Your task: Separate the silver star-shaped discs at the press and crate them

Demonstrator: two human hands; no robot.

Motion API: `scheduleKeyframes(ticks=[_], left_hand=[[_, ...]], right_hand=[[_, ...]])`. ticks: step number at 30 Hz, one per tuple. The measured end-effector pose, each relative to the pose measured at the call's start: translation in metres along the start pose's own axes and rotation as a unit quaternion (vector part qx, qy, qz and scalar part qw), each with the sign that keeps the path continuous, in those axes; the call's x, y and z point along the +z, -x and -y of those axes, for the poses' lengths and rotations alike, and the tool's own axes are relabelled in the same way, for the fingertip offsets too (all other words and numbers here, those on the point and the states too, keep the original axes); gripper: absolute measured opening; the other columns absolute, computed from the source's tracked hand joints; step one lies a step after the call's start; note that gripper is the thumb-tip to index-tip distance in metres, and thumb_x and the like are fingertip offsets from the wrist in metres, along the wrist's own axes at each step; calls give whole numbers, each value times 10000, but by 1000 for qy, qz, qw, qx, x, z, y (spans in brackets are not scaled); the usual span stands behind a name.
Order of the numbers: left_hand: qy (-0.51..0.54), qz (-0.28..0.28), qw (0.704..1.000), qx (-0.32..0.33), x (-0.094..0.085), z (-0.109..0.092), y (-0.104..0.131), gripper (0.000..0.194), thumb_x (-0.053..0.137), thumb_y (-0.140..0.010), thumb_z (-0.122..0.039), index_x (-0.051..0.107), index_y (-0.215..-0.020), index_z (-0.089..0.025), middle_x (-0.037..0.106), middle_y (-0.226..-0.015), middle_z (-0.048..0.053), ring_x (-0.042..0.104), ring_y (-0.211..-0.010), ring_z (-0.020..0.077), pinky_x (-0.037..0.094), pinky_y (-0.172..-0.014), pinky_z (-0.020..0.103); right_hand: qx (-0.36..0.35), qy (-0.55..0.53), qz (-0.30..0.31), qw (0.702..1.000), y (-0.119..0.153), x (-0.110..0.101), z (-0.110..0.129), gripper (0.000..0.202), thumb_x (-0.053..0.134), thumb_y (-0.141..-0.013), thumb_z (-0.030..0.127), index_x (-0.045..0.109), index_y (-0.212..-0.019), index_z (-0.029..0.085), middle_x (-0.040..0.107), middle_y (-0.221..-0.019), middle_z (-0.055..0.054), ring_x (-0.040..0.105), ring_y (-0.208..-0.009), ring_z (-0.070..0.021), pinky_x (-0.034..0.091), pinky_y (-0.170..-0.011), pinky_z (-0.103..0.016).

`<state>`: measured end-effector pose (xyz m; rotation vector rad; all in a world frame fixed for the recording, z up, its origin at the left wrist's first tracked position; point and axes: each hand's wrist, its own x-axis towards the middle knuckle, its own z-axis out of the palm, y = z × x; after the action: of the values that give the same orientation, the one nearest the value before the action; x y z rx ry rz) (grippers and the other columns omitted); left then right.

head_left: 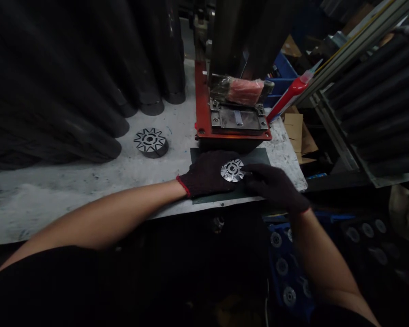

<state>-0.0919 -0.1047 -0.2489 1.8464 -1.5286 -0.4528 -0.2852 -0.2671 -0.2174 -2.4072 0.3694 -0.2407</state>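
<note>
My left hand (209, 175), in a dark glove with a red cuff, is wrapped round a slotted metal disc part (232, 170) over a dark green mat (259, 156). The disc's patterned face shows at the fingertips. My right hand (271, 184), gloved too, is closed at the disc's right edge around something thin that I cannot make out. A round part (151, 142) with a star-like slotted top sits on the white work surface (143, 175) to the left.
A red-based fixture (202, 109) with metal plates stands behind the hands. Right of it leans a red bottle (291, 95). Dark cylinders (98, 141) lie at the left. Blue trays (282, 284) with round parts are below right. Cardboard (295, 129) lies beyond the bench.
</note>
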Motion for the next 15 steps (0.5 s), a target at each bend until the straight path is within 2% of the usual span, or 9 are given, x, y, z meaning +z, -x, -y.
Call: scheduleKeyframes(ticks=[4,6,8,10,11,13,15], left_hand=[[-3,3,1000,2,2,2,-1,770,869,-824,-441,667,-1526,-196,717,-1510,115,688,-1366,374,537,-1203,510],[-1,7,1000,-6,2,1,-2,756,862,-825,-454,676,-1517,-215,718,-1510,109,687,-1362,379,533,-1203,522],[10,15,1000,-15,1,0,-3,713,846,-837,-468,696,-1496,-240,725,-1500,102,695,-1349,379,535,-1198,534],[22,19,999,-22,1,-1,-3,680,835,-840,-471,713,-1473,-253,736,-1483,93,704,-1337,372,537,-1196,535],[29,18,999,-24,1,-1,-2,696,842,-827,-467,711,-1476,-251,736,-1484,91,705,-1338,368,537,-1199,528],[35,8,999,-26,0,0,-1,784,883,-780,-461,689,-1506,-236,722,-1506,98,693,-1361,371,531,-1213,524],[33,2,999,-34,-1,0,1,893,934,-732,-474,660,-1544,-221,692,-1546,119,659,-1406,400,510,-1237,551]], right_hand=[[-9,7,-187,982,13,45,-7,293,580,-1074,342,846,-1157,250,859,-1148,-51,811,-1077,-252,642,-970,-395],[-36,67,-203,976,11,52,-4,316,547,-1090,321,849,-1108,227,858,-1122,-88,811,-1063,-270,633,-969,-409],[-47,140,-150,978,4,44,4,301,564,-1080,305,851,-1062,217,858,-1083,-105,812,-1013,-288,627,-925,-414],[-53,176,-84,979,-5,24,15,279,583,-1080,304,852,-1081,230,859,-1081,-86,811,-989,-282,623,-882,-394],[-64,180,-75,979,-12,12,21,272,588,-1085,313,846,-1135,240,857,-1107,-73,808,-1004,-274,621,-887,-388],[-112,191,-103,970,-30,-11,31,301,612,-1088,348,800,-1301,250,835,-1235,-68,784,-1121,-278,609,-975,-412],[-172,240,-132,946,-57,-27,35,422,668,-1060,387,719,-1451,235,769,-1404,-98,716,-1273,-324,559,-1097,-496]])
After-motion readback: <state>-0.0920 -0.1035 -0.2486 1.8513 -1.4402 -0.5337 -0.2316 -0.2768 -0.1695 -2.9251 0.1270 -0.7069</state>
